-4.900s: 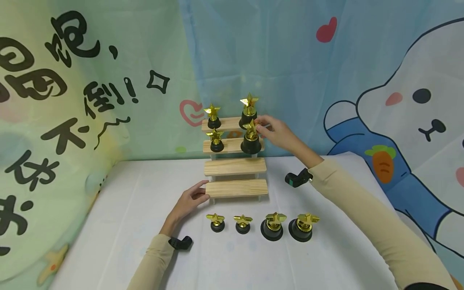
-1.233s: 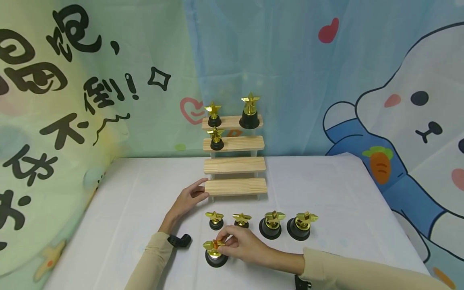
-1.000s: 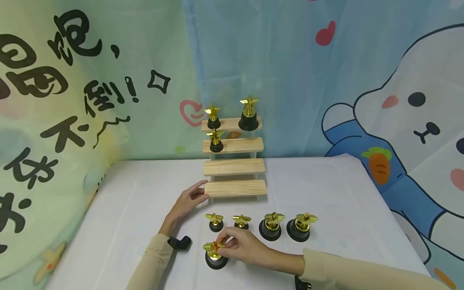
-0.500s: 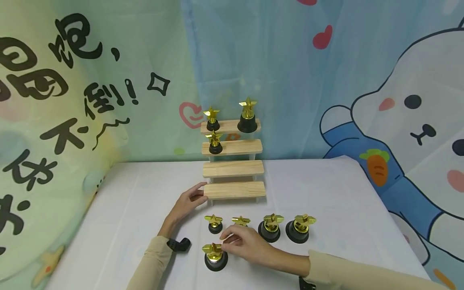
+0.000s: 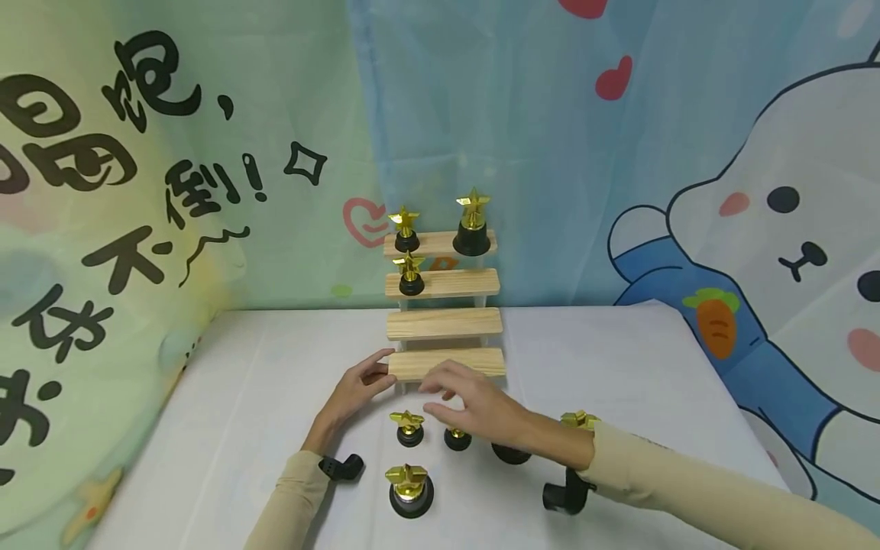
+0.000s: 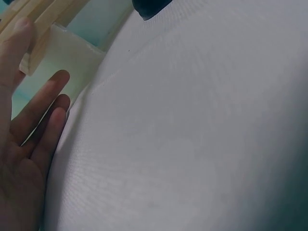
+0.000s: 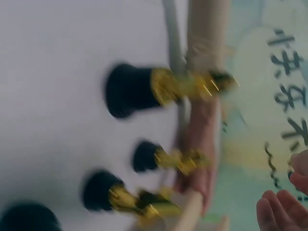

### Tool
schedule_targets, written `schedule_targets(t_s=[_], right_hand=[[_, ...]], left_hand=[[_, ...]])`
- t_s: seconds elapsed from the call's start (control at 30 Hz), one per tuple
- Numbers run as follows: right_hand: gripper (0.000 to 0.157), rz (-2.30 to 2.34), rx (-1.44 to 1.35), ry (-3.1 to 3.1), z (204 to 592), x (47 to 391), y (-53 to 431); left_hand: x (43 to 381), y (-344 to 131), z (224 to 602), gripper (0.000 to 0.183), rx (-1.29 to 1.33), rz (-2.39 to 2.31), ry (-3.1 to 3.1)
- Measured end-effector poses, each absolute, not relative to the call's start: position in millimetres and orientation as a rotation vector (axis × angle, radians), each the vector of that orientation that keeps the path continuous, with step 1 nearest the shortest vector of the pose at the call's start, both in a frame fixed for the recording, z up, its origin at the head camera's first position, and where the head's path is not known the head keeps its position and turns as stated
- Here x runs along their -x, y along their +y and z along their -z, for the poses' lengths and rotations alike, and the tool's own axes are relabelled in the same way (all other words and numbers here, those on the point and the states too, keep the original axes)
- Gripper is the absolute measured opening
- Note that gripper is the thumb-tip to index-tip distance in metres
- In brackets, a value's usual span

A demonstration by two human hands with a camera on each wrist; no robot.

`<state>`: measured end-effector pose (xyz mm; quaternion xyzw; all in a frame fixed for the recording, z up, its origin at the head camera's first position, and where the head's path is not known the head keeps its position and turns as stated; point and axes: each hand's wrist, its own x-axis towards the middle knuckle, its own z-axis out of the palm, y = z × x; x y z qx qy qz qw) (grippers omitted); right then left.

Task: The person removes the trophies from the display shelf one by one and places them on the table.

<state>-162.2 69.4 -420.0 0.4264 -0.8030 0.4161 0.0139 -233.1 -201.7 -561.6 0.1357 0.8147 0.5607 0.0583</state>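
My left hand [image 5: 357,386] pinches the left end of the lowest board of a stepped wooden stand [image 5: 443,325]; in the left wrist view its thumb lies against the board [image 6: 43,29]. Empty, with fingers loosely spread, my right hand [image 5: 477,397] hovers over the row of gold star trophies before the stand. Alone nearest me stands a large trophy [image 5: 409,493] with a black base. Behind it, a small trophy [image 5: 409,431] shows fully; another small trophy [image 5: 457,439] and a large one [image 5: 511,454] are partly covered by my right hand and arm.
The top step holds a small trophy [image 5: 406,233] at left and a large trophy [image 5: 472,229] at right. Another small trophy [image 5: 411,279] stands on the second step's left. My right arm partly covers a large trophy [image 5: 580,420]. A printed cloth [image 5: 550,153] hangs behind the white table [image 5: 275,367].
A large trophy went from the second step's right side to the table in front, held by my right hand. That hand has since released it and risen toward the stand. The left hand stayed.
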Motion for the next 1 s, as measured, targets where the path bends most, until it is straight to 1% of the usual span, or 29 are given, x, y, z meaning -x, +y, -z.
schedule_targets(t_s=[0.1, 0.2, 0.3, 0.47, 0.63, 0.7, 0.9, 1.0], right_hand=[[0.018, -1.402, -1.164, -2.562, 405, 183, 66], [0.022, -1.486, -0.986, -2.621, 391, 205, 64], [0.027, -1.473, -0.884, -2.647, 380, 228, 63], [0.035, -1.321, -0.835, -2.653, 374, 266, 61], [0.039, -1.282, -0.778, -2.673, 377, 294, 57], [0.041, -1.326, -0.753, -2.689, 379, 302, 55], [0.048, -1.390, -0.738, -2.708, 381, 317, 48], [0.047, -1.360, -0.779, -2.703, 382, 323, 45]], left_hand=[[234, -203, 561, 0.055, -0.399, -1.695, 2.475], [233, -204, 561, 0.056, -0.387, -1.680, 2.487], [233, -205, 561, 0.057, -0.399, -1.666, 2.492], [233, -204, 561, 0.058, -0.426, -1.680, 2.501], [232, -200, 562, 0.057, -0.421, -1.681, 2.501], [231, -199, 561, 0.057, -0.412, -1.680, 2.495], [221, -196, 535, 0.057, -0.453, -1.660, 2.489], [219, -196, 528, 0.056, -0.466, -1.649, 2.488]])
